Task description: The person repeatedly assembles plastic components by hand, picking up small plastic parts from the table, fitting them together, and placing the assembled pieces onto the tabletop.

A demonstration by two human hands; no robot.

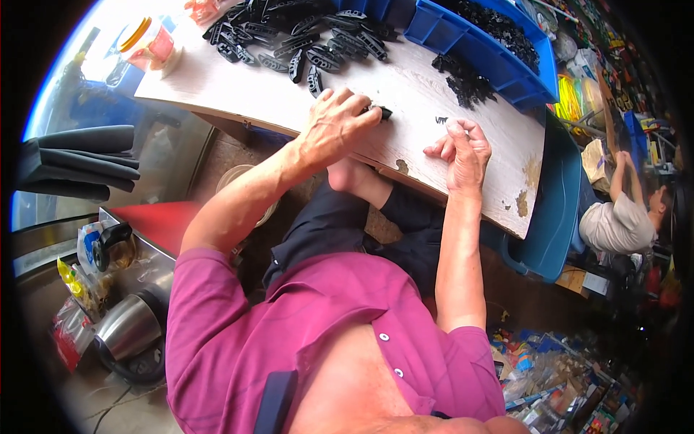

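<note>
My left hand (341,124) is closed round a black plastic piece (386,113); only its end shows past the fingers, above the white tabletop (412,137). My right hand (465,150) is to the right, its thumb and index finger pressed together. Just beside those fingertips is a small black toothed part (442,120); whether they grip it or something else is hidden. Beyond my left hand lies a heap of curved black plastic pieces (323,58) with slots. A loose pile of small black parts (466,83) lies beyond my right hand.
A blue bin (531,85) of small black parts stands at the far right of the table. A plastic jar (150,45) is at the far left. Beside the right edge stands a large teal tub (553,231). Another person (618,220) is farther right. A steel kettle (130,325) stands at lower left.
</note>
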